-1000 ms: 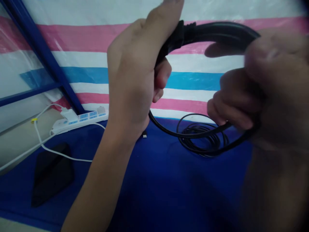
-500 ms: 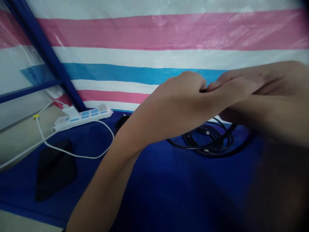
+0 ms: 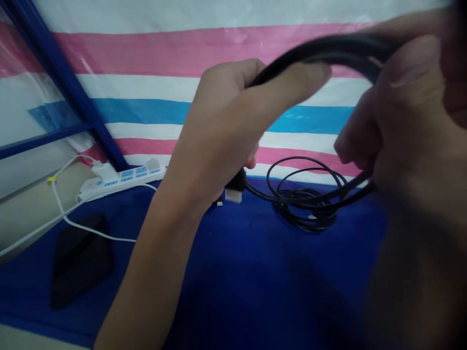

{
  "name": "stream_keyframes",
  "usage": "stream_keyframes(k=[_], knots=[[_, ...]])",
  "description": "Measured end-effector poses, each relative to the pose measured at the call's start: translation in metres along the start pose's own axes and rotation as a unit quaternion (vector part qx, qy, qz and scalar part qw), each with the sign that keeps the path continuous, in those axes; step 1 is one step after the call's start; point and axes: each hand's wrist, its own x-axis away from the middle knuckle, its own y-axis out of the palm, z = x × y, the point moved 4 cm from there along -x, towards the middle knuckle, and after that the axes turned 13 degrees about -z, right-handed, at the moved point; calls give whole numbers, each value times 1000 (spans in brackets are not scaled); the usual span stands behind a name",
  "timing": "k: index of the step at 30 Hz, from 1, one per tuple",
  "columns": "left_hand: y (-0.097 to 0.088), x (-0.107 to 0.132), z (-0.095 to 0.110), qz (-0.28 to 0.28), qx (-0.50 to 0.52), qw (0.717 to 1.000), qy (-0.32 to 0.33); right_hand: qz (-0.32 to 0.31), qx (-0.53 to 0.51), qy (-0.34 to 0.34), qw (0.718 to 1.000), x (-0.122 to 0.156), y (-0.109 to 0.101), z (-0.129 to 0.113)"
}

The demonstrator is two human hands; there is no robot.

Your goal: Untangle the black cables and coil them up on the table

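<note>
My left hand [image 3: 222, 131] is raised in front of me, fingers wrapped round a thick black cable [image 3: 321, 51] that arches over to my right hand [image 3: 397, 126]. The right hand is close to the camera and blurred, also closed on the cable loop. The cable's plug end [image 3: 233, 189] with a light tip hangs below my left hand. Thinner strands run from the hands down to a loose coil of black cable [image 3: 304, 201] lying on the blue surface [image 3: 237, 272].
A white power strip [image 3: 120, 180] with a white lead [image 3: 73, 218] lies at the back left beside a blue metal frame [image 3: 69, 82]. A flat black object [image 3: 80, 257] lies on the blue cloth at the left. A pink, white and blue striped sheet [image 3: 164, 87] hangs behind.
Both hands have come up from low over the coil, lifting the thick cable into an arch. The plug end now hangs under my left hand.
</note>
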Motion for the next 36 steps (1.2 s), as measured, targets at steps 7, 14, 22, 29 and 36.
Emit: stream_keyframes(k=[7, 14, 22, 29, 36], knots=[[9, 0, 9, -31, -124, 990, -51, -79, 99, -2, 992, -2, -1, 2], [7, -3, -1, 53, 132, 989, -32, 5, 46, 4, 999, -3, 6, -6], [-6, -7, -5, 155, 299, 941, -33, 67, -320, -25, 945, -15, 31, 5], [-8, -2, 3, -18, 213, 977, -18, 5, -301, -51, 952, -9, 17, 1], [-8, -3, 14, -57, 213, 975, -24, -4, -226, -40, 973, -4, 17, -3]])
